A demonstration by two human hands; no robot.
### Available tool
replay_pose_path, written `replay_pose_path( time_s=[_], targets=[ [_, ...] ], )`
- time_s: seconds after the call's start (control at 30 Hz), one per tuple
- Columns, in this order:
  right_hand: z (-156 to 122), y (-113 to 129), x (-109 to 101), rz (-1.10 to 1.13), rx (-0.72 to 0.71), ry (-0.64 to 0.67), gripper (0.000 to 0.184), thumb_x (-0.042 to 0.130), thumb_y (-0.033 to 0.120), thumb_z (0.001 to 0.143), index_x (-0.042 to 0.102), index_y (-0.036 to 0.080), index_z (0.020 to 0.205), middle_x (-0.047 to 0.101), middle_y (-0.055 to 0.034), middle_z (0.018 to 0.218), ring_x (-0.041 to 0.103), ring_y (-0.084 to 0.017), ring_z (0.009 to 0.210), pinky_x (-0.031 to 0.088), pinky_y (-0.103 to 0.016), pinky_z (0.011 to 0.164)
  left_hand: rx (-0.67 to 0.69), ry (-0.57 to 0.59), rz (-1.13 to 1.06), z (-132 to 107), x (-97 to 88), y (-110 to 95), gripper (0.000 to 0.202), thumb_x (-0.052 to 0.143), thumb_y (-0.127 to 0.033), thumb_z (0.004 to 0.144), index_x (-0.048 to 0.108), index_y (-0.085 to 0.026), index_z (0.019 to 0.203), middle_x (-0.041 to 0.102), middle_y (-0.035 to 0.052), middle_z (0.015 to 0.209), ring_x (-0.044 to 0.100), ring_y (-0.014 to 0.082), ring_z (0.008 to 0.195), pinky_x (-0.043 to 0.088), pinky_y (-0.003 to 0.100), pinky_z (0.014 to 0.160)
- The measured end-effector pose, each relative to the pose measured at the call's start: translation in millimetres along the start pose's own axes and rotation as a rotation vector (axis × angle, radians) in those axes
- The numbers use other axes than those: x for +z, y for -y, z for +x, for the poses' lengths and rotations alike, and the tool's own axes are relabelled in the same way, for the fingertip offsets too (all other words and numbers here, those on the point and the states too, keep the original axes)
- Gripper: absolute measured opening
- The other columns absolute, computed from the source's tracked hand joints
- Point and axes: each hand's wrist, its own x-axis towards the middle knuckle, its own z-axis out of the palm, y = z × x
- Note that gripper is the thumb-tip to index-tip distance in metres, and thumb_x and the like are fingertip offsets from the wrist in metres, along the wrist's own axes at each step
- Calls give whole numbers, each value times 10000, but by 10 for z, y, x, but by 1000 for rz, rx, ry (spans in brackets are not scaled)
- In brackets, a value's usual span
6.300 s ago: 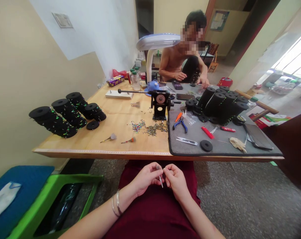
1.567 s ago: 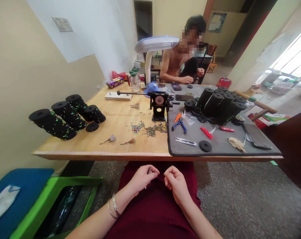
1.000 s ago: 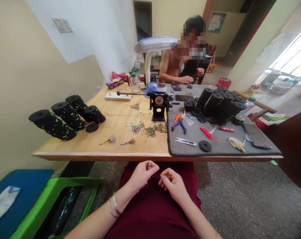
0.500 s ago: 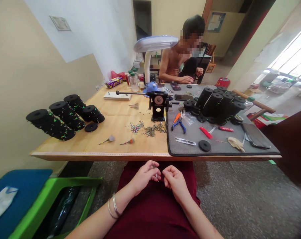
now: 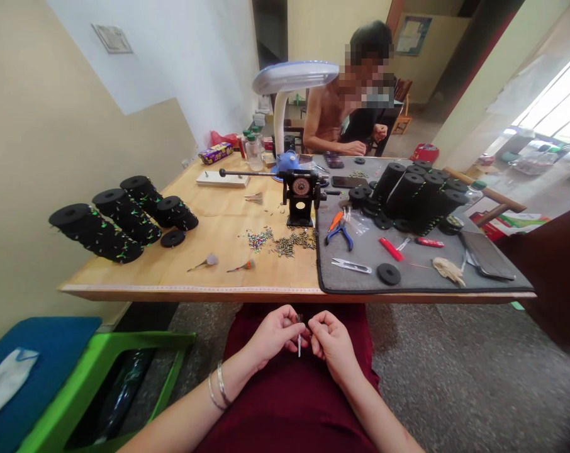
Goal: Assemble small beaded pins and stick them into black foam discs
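Note:
Above my lap, just short of the table edge, my left hand (image 5: 281,333) is closed in a pinch. A thin pale stick (image 5: 299,347) pokes down from its fingers; what it belongs to is hidden. Close beside it, almost touching, my right hand (image 5: 332,340) pinches thumb against forefinger. Whatever lies in that pinch is too small to make out. On the table ahead lie two small brush-like bundles, one with a grey tip (image 5: 210,259) and one with an orange band (image 5: 248,265). Beyond them are a pile of coloured beads (image 5: 259,240) and a heap of small metal pieces (image 5: 287,245).
A black hand-cranked winder (image 5: 300,195) stands mid-table before a desk lamp (image 5: 287,160). Stacks of black foam spools (image 5: 96,229) rise at left, more (image 5: 398,189) at right. Pliers (image 5: 340,238), thread snips (image 5: 352,266) and a foam ring (image 5: 389,274) lie on the grey mat. A person sits opposite.
The pale stick in my left hand now hangs lower and shows more of its length. My left fingers have shifted slightly; my right hand stays nearly still. The view has tilted a little.

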Motion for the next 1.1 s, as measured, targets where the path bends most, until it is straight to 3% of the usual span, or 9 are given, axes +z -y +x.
replay_pose_path(
  time_s=[0.13,0.23,0.77,1.1],
  targets=[
    [-20,47,31,-68,-1,-9,345,652,489,702,494,182,698,503,74,346,307,-40,279,186,-151,313,60,-52,115,12,12,18,285,678,-320,695,439,-167,674,584,-33,539,552,83,456,395,159,398],
    [-16,49,41,-94,-7,0,327,650,471,705,500,181,692,510,70,352,324,-42,288,206,-151,316,67,-55,170,26,9,50,265,658,-298,702,434,-165,651,577,-35,509,485,55,384,352,153,378],
    [1,-3,26,-211,-149,-16,300,629,466,734,521,188,694,502,68,374,399,-70,311,312,-181,354,106,-59,201,69,38,109,199,631,-231,676,445,-174,633,581,-30,482,541,89,405,391,176,408],
    [24,-24,13,-201,-134,-16,315,634,480,730,544,179,712,502,64,376,415,-77,319,322,-185,356,109,-52,214,78,44,130,185,613,-224,685,439,-180,638,591,-21,483,548,98,419,390,185,418]
  ],
)
